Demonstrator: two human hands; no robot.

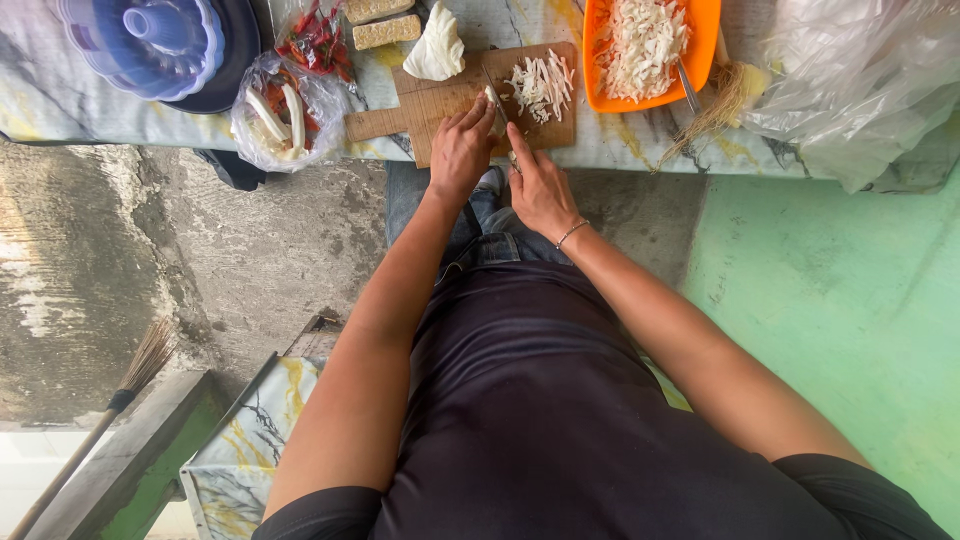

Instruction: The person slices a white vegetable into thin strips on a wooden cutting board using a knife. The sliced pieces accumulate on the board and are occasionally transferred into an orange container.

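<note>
My left hand (460,150) presses a small pale piece of cabbage (490,96) down on a wooden cutting board (400,115), fingertips curled over it. Just to its right, my right hand (541,190) grips the handle of a knife (497,108), index finger stretched forward; the blade lies against the piece. A pile of shredded cabbage (542,85) sits on the board to the right of the blade. At the board's far edge rests a larger cabbage wedge (437,48).
An orange tray (705,45) of shredded cabbage with a spoon (688,88) stands right of the board. To the left lie a bag of white vegetables (280,115), red chillies (315,40), tempeh blocks (385,30) and a blue mould (150,35). Clear plastic bag (860,80) far right; broom (110,410) on the floor.
</note>
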